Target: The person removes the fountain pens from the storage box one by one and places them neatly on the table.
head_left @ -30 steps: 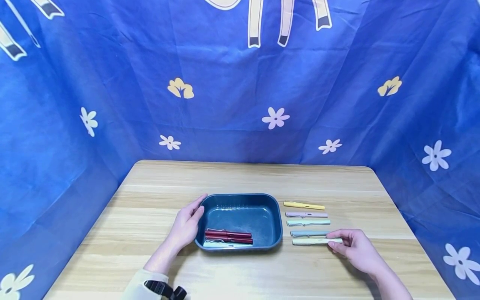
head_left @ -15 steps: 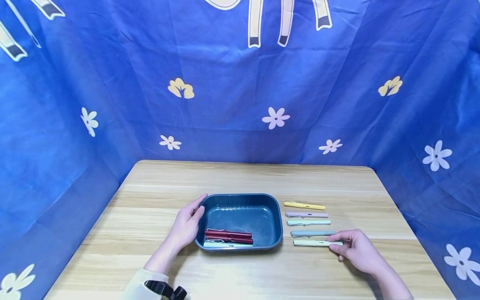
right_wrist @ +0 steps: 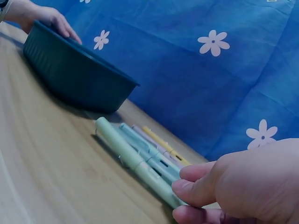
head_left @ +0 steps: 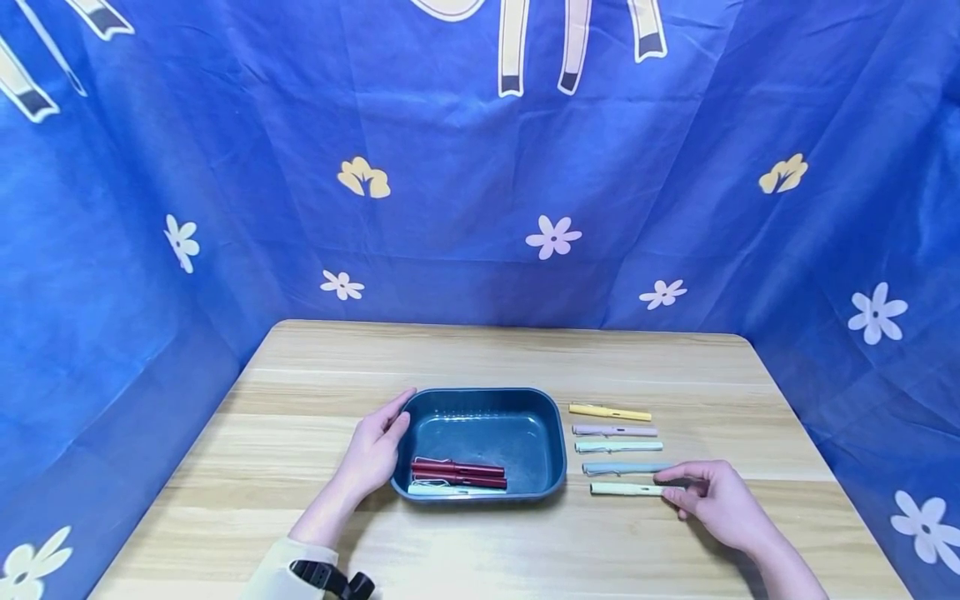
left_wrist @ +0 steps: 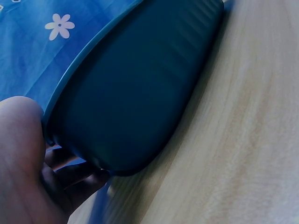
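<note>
At its left end, my left hand (head_left: 377, 450) grips the dark teal tray (head_left: 557, 446), thumb over the rim and fingers against the outer wall. Two dark red pens (head_left: 468, 469) and a pale mint pen (head_left: 468, 491) lie along the tray's near side. To its right, my right hand (head_left: 712, 500) pinches the right end of a pale green pen (head_left: 626, 489) between thumb and fingers. Just behind it lies a light blue pen (head_left: 618, 468), with the index finger close to its right end. In the right wrist view, the pale green pen's (right_wrist: 140, 163) clip faces the blue pen's side.
Behind the blue pen, a mint pen (head_left: 618, 447), a lavender pen (head_left: 615, 431) and a yellow pen (head_left: 609, 412) lie roughly parallel. They rest on the wooden table (head_left: 510, 358). A blue patterned cloth (head_left: 465, 208) hangs around its back and sides.
The pale green pen has shifted slightly toward the near edge and right in my right hand, widening its gap from the blue pen. My left hand and the tray have stayed put.
</note>
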Demonstrator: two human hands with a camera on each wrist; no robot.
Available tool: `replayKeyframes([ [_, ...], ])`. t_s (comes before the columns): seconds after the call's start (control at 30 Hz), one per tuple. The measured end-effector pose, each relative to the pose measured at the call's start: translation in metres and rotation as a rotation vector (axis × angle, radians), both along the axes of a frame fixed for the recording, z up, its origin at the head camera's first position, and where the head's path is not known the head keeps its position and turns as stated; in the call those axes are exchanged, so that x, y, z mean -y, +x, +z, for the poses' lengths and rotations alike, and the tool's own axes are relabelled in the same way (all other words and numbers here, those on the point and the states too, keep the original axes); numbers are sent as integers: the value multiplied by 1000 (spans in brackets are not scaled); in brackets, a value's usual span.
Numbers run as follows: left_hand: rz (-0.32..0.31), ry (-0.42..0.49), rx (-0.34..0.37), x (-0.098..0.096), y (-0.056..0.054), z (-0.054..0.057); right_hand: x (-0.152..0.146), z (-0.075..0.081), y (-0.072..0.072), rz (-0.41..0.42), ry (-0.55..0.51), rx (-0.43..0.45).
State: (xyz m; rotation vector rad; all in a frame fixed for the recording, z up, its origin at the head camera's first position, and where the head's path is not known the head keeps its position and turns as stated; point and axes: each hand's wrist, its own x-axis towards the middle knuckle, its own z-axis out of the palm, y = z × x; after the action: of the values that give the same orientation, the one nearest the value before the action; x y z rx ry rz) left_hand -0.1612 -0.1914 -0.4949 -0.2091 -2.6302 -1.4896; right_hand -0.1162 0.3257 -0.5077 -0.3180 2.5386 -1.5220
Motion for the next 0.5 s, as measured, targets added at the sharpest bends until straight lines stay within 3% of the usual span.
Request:
replayKeyframes([
  [0.17, -3, 0, 2, 0, 0, 0, 3, 10, 1, -6, -75, 9],
  [0.5, -1, 1, 15, -1, 1, 0, 15, 26, -2, 38, -123, -20],
])
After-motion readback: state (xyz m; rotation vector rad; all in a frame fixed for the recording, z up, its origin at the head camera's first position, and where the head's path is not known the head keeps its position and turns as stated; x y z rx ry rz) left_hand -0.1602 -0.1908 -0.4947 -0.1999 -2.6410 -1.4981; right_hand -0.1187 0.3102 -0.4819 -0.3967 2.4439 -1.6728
